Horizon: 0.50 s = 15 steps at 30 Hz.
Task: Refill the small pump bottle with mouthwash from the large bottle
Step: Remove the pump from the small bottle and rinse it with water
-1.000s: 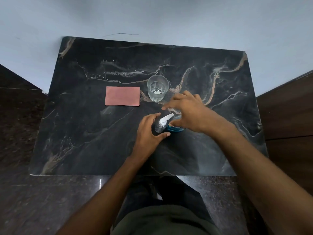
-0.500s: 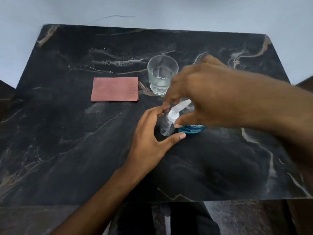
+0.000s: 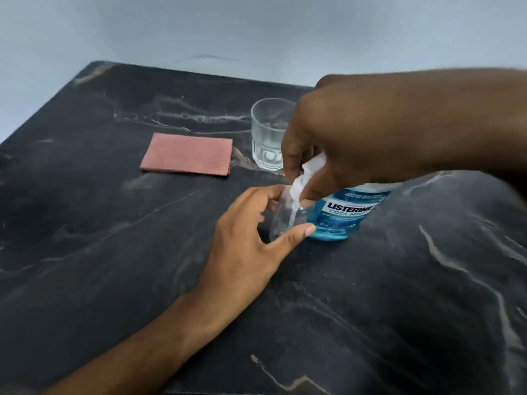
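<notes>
A small clear pump bottle (image 3: pixel 285 220) stands on the black marble table (image 3: pixel 114 252). My left hand (image 3: pixel 248 240) holds its body between fingers and thumb. My right hand (image 3: pixel 356 143) reaches in from the right and grips the white pump head (image 3: pixel 302 178) on top of it. Right behind the small bottle stands the large mouthwash bottle (image 3: pixel 342 215), blue liquid with a Listerine Cool Mint label; my right hand hides its upper part.
A clear drinking glass (image 3: pixel 268 135) stands behind the bottles, partly covered by my right hand. A folded pink cloth (image 3: pixel 186 158) lies to its left. A pale wall runs behind the table's far edge.
The camera has dropped closer and lower to the table. My right hand has closed over the pump head. My left hand keeps hold of the small bottle.
</notes>
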{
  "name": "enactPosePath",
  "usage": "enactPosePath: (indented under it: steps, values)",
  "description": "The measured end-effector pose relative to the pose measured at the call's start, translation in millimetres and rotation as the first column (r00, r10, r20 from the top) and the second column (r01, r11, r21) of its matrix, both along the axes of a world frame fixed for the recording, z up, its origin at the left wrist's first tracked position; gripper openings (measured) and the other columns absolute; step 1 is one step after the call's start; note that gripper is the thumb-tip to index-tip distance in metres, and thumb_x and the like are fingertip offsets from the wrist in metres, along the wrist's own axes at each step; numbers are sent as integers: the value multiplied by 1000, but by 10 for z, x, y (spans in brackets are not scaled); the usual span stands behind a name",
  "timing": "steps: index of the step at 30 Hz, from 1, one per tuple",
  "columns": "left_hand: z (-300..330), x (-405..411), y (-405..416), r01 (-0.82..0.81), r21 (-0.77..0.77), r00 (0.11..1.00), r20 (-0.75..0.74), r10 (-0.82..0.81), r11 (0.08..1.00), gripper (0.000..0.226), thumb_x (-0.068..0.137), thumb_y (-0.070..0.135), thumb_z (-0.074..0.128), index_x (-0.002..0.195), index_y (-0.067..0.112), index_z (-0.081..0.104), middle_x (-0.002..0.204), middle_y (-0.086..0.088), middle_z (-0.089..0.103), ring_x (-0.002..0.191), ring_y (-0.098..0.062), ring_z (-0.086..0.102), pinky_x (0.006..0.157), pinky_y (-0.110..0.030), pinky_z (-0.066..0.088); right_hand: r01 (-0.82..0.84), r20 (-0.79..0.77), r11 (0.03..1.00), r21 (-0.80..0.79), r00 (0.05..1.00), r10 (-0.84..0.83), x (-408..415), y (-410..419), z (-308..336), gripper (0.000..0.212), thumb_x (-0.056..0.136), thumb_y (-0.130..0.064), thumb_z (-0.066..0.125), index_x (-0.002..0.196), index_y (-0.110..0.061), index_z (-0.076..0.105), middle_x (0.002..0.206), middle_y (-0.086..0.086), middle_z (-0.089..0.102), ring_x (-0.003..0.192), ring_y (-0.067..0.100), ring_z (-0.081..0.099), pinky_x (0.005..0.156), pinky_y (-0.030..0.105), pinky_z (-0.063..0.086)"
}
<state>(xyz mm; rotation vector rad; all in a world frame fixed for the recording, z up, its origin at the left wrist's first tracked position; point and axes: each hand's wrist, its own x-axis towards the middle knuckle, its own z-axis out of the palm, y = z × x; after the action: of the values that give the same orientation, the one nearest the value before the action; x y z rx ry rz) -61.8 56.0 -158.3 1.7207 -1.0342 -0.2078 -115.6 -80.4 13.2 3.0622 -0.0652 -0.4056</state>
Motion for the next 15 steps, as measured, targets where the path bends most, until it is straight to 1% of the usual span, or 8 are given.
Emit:
enactPosePath:
  steps: [1, 2, 3, 6, 8, 11, 12, 15]
  values:
    - [-2, -7, -5, -6, -3, 1000, 0, 6, 1000, 44, 80, 54, 76, 117, 34, 65, 102, 26, 63, 101, 15, 54, 82, 1, 39, -32, 2, 999, -6, 999, 32, 1, -9, 18, 27, 62, -54, 81, 79, -35, 72, 59, -27, 57, 60, -11, 57, 50, 6, 40]
    - [-3, -9, -12, -11, -4, 1000, -4, 11, 1000, 43, 80, 52, 78, 117, 32, 66, 102, 25, 63, 101, 14, 55, 81, 1, 39, -44, 5, 999, -13, 999, 44, 0, 8, 29, 27, 65, -53, 82, 81, -33, 74, 67, -22, 64, 65, -5, 60, 56, 18, 50]
    - [1, -12, -15, -15, -1, 1000, -14, 15, 1000, 42, 80, 49, 79, 116, 30, 67, 102, 24, 64, 101, 13, 56, 81, 1, 39, -29, 11, 999, -16, 1000, 29, 9, 22, 34, 27, 67, -52, 82, 83, -32, 75, 73, -16, 69, 70, -1, 62, 61, 26, 54]
    - [29, 12, -44, -12, 38, 999, -32, 13, 999, 41, 80, 42, 82, 116, 28, 68, 103, 19, 67, 97, 7, 61, 78, -1, 43, 4, 39, 1000, 24, 999, -5, 42, 17, 29, 25, 69, -48, 84, 85, -29, 77, 81, -10, 74, 77, 5, 67, 64, 25, 54]
    - [60, 45, -47, -4, 76, 999, -39, 7, 997, 40, 81, 41, 82, 116, 27, 69, 103, 15, 69, 95, 1, 64, 78, -7, 47, 48, 43, 998, 42, 998, -50, 52, 20, 17, 25, 69, -47, 85, 83, -28, 78, 80, -9, 74, 79, 8, 68, 63, 25, 53]
    - [103, 77, -44, 15, 104, 999, -46, -11, 994, 39, 83, 40, 81, 116, 23, 69, 103, 10, 72, 96, -5, 67, 84, -22, 54, 100, 48, 993, 62, 994, -103, 67, 22, 4, 26, 68, -48, 85, 81, -27, 78, 76, -9, 74, 75, 10, 69, 56, 23, 45]
    - [112, 78, -38, 17, 106, 999, -42, -13, 994, 39, 83, 39, 81, 116, 22, 69, 103, 9, 72, 96, -6, 68, 86, -25, 56, 111, 52, 991, 72, 992, -115, 65, 20, -5, 27, 68, -48, 85, 82, -26, 78, 74, -9, 73, 73, 10, 69, 56, 23, 43]
    - [126, 89, -35, 27, 102, 999, -45, -23, 994, 39, 84, 37, 82, 118, 22, 69, 102, 9, 73, 96, -5, 69, 87, -25, 56, 134, 78, 986, 100, 987, -142, 43, -6, -34, 29, 68, -47, 86, 81, -23, 77, 70, -9, 73, 69, 11, 68, 55, 23, 42]
